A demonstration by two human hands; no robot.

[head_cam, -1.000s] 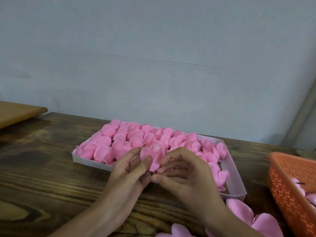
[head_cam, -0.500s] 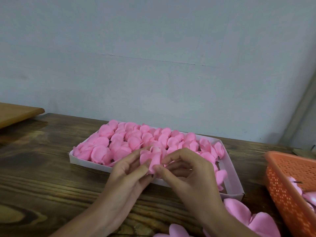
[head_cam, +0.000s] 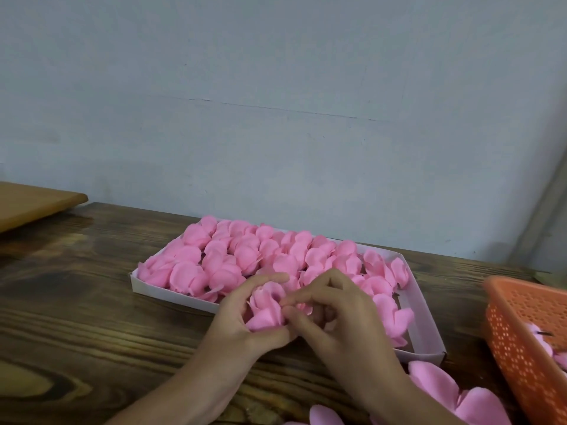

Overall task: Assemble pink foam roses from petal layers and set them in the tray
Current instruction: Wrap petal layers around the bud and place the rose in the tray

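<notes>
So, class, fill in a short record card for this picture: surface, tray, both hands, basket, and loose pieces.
surface: dark wooden table
tray: white tray, nearly full of pink foam roses, bare floor near its right end
left hand: left hand cups the rose being assembled
right hand: right hand, fingers pressing on that rose
basket: orange basket at the right edge, pink pieces inside
loose pieces: petal layers on the table in front of the tray

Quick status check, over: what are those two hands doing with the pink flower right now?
Left hand and right hand both pinching one pink rose. Rose held above near wall of white tray, not yet set down. Tray nearly full; nothing blocking.
</notes>
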